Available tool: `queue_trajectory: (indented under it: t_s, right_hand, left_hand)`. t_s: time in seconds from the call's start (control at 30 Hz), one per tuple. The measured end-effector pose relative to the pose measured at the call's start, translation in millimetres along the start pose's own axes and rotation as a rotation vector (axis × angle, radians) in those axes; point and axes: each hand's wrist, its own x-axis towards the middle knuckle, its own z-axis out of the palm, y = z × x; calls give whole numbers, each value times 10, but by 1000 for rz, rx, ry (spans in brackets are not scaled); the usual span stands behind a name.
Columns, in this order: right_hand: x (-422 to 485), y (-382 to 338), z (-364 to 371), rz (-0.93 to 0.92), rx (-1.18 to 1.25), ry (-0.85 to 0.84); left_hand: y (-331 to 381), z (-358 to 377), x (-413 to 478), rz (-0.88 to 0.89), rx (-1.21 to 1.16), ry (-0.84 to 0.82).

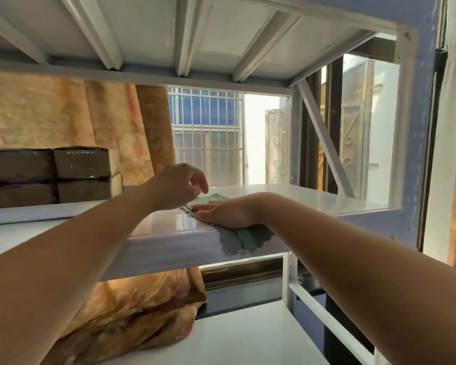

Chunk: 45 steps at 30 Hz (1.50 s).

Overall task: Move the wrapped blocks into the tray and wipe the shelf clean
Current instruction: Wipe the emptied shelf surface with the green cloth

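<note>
Right hand [225, 213] laid flat, palm down, on a green cloth [244, 239], fingers straight and pressed close together, pointing left along the white shelf [287, 197]. Left hand [175, 187] raised just above the far end of the cloth, fingers loosely curled, fingertips [204, 191] drooping toward the cloth's rear edge; impossible to tell whether touching or pinching it. Cloth spread under the right palm, one scalloped corner hanging over the shelf's front lip, another part showing beyond the knuckles between the two hands. Wrapped blocks [50, 177] stacked in two layers at the far left of the same shelf level, dark and glossy, well apart from both hands; left end of the stack cut off by the frame edge, so count uncertain. No telling from here whether the blocks sit in a tray; only a pale raised edge visible in front of them. Orange patterned curtain [63, 114] behind the blocks, barred window [207, 133] beyond the shelf. Middle of the cloth hidden under the right hand.
</note>
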Motion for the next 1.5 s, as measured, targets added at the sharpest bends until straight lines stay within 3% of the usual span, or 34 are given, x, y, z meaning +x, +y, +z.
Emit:
queue_trajectory:
  t_s: [0.27,0.57,0.73,0.93,1.13,1.23,1.5]
  right_hand:
    - [35,-452,107,-215,-145,69]
    - [173,-385,66,-240,-50,9]
    - [389,-241,-24,-223,-77,-45]
    - [678,-44,-215,-76,-288,-57]
    - [825,400,-453,240,-200,-58]
    - [750,708,-616,455,-166,-62]
    - [860,1300,-632,635,-167,93]
  left_hand:
    - [-149,-180,71,-63,-7,-21]
    - [-213,-103,259,-9,32,-229]
    - [-253,-77,457,-36,89,-194]
    - [-123,56,812,-7,88,-191]
    - [-273,311,881,27,100,66]
    - [-352,332,878,-1,100,16]
    - [-330,342,876,4,111,-57]
